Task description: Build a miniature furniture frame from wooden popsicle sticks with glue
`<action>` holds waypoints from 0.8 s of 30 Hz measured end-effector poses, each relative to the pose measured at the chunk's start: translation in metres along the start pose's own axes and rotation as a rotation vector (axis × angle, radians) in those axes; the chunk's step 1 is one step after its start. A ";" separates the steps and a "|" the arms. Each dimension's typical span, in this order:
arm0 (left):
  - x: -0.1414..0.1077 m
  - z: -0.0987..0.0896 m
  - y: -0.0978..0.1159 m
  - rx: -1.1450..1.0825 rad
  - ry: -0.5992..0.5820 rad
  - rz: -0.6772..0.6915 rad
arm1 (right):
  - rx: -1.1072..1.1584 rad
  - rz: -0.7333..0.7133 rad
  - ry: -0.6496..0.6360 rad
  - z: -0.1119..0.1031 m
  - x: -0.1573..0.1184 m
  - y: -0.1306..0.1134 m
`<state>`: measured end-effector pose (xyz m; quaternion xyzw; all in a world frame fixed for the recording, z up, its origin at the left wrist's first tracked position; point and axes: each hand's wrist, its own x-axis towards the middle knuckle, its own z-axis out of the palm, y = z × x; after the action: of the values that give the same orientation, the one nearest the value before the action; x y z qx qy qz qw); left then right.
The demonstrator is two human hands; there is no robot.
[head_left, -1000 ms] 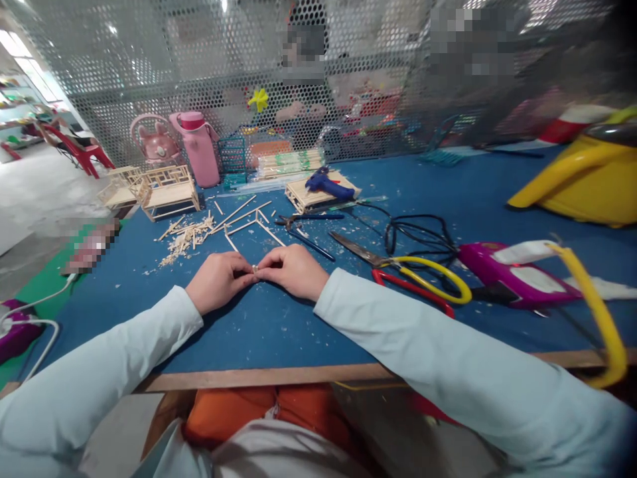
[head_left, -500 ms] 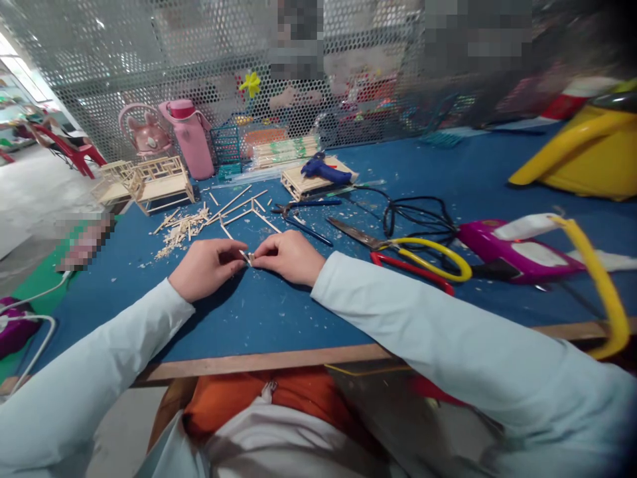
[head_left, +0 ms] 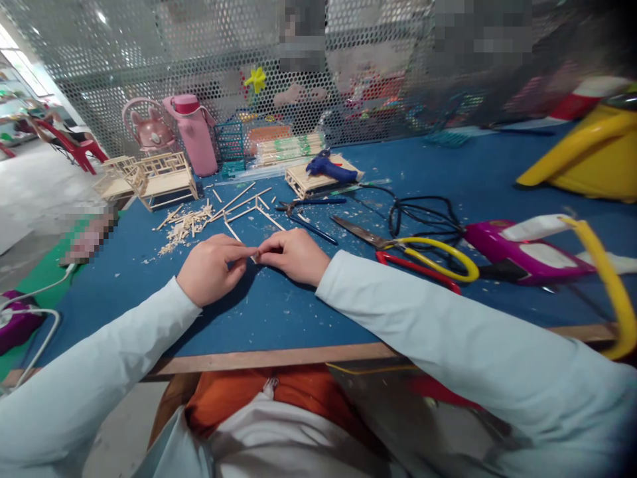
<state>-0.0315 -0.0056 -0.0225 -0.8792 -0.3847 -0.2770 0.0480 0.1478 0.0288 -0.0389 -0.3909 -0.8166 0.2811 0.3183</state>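
Observation:
My left hand [head_left: 212, 269] stretches its index finger to a small pale wooden piece [head_left: 255, 259] at the fingertips of my right hand. The left thumb and other fingers are curled in, and what they hold, if anything, is hidden. Thumb and fingers of my right hand [head_left: 293, 254] are closed in a pinch on a wooden stick, mostly covered. Just beyond both hands lies a frame of thin wooden sticks [head_left: 242, 214]; two of its sticks run toward the hands and pass behind the fingers.
Beyond lie stick scraps [head_left: 186, 228], pliers [head_left: 313, 229], a blue glue gun [head_left: 331, 169] and small wooden furniture [head_left: 166, 182]. To the right are large scissors [head_left: 418, 255] and a purple tool [head_left: 527, 252]. A pink bottle [head_left: 196, 143] stands by the mesh screen [head_left: 189, 73].
My left hand's thumb and index finger have left their pinch on a thin pale stick; the index finger now reaches straight to the right fingertips. My right hand keeps its pinch.

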 end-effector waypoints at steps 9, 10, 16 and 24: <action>0.001 0.000 0.002 0.079 -0.018 0.028 | -0.022 0.003 -0.016 0.000 0.000 0.000; 0.002 0.000 0.002 0.087 -0.024 0.030 | -0.028 0.002 -0.023 0.000 0.000 0.000; 0.002 0.000 0.003 0.088 -0.044 0.007 | -0.021 -0.004 -0.048 -0.002 0.000 0.001; 0.006 -0.011 -0.008 -0.207 0.091 -0.357 | 0.111 0.053 0.017 -0.004 -0.001 -0.005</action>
<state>-0.0385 0.0001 -0.0117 -0.7839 -0.5014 -0.3584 -0.0750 0.1492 0.0260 -0.0335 -0.3966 -0.7864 0.3310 0.3387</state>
